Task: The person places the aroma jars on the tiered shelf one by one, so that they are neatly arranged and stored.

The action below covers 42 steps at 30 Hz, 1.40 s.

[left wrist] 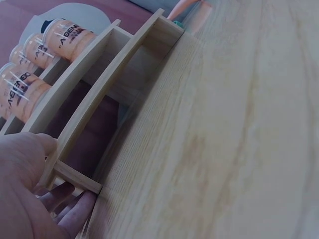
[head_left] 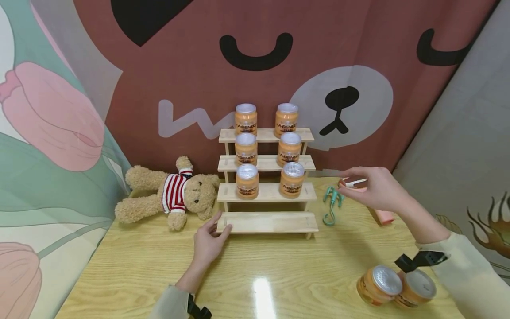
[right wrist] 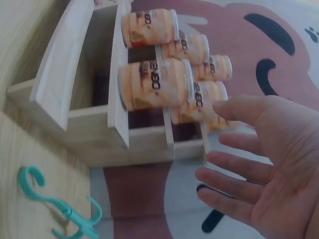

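Note:
A wooden stepped display rack (head_left: 268,223) stands on the table, with orange jars (head_left: 247,181) in pairs on its upper three steps. My left hand (head_left: 209,239) grips the left end of the lowest step. In the left wrist view its thumb (left wrist: 45,144) lies over the board and the other fingers reach round the end support. My right hand (head_left: 374,188) hovers in the air to the right of the rack. Its fingers are spread and hold nothing in the right wrist view. Below it lies a green hook (head_left: 332,205) with several prongs.
A teddy bear (head_left: 175,195) in a striped shirt lies left of the rack. Two more jars (head_left: 385,280) stand at the table's front right. A pink object (head_left: 384,217) lies partly hidden behind my right hand. A printed curtain (head_left: 191,75) hangs behind the table.

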Each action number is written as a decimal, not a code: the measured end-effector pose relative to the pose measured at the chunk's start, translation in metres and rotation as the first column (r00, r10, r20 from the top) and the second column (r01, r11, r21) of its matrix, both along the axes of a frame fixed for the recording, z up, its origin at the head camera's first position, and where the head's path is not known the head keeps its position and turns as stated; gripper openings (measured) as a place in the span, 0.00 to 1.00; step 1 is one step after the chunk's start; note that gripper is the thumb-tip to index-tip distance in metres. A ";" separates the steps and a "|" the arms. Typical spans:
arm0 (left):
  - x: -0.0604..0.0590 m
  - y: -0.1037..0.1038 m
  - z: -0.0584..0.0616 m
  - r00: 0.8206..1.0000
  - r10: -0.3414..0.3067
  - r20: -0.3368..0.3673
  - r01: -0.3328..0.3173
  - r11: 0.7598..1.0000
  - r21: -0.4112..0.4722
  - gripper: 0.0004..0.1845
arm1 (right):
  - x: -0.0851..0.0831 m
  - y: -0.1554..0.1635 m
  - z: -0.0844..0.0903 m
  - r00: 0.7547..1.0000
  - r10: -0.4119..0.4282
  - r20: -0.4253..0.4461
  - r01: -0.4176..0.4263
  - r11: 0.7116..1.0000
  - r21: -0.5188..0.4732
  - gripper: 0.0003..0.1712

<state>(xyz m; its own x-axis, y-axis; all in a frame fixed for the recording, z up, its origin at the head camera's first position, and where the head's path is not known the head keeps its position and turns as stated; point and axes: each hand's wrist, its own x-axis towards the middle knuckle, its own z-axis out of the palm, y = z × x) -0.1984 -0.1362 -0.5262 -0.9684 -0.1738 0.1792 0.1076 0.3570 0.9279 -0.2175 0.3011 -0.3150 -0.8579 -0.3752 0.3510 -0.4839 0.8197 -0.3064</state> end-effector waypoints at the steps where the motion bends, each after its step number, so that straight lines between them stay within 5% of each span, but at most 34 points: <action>1: 0.000 0.000 0.000 1.000 0.003 -0.003 -0.003 1.000 -0.004 0.31 | 0.002 0.004 -0.001 1.000 0.000 0.000 0.000 1.000 0.003 0.16; 8: 0.000 0.000 -0.002 1.000 0.007 -0.017 -0.007 1.000 -0.013 0.31 | 0.016 0.028 -0.009 1.000 0.000 0.005 -0.001 0.999 0.044 0.20; 13: 0.000 0.000 -0.001 1.000 0.009 -0.011 -0.009 1.000 -0.014 0.31 | 0.024 0.042 -0.020 0.993 0.115 0.031 -0.116 0.992 0.050 0.24; 18: 0.001 0.000 0.000 1.000 0.009 -0.015 -0.010 1.000 -0.014 0.31 | 0.032 0.052 -0.031 0.957 0.256 0.136 -0.259 0.966 0.000 0.27; 27: 0.000 0.001 -0.003 1.000 0.016 -0.021 -0.016 1.000 -0.023 0.31 | 0.045 0.066 -0.051 0.861 0.396 0.320 -0.377 0.918 -0.124 0.29; 32: 0.000 0.002 -0.004 1.000 0.017 -0.016 -0.018 1.000 -0.018 0.30 | 0.053 0.075 -0.064 0.821 0.401 0.406 -0.368 0.916 -0.162 0.29; 42: 0.000 0.002 -0.006 1.000 0.020 -0.018 -0.020 1.000 -0.002 0.30 | 0.066 0.091 -0.087 0.628 0.419 0.656 -0.377 0.901 -0.215 0.31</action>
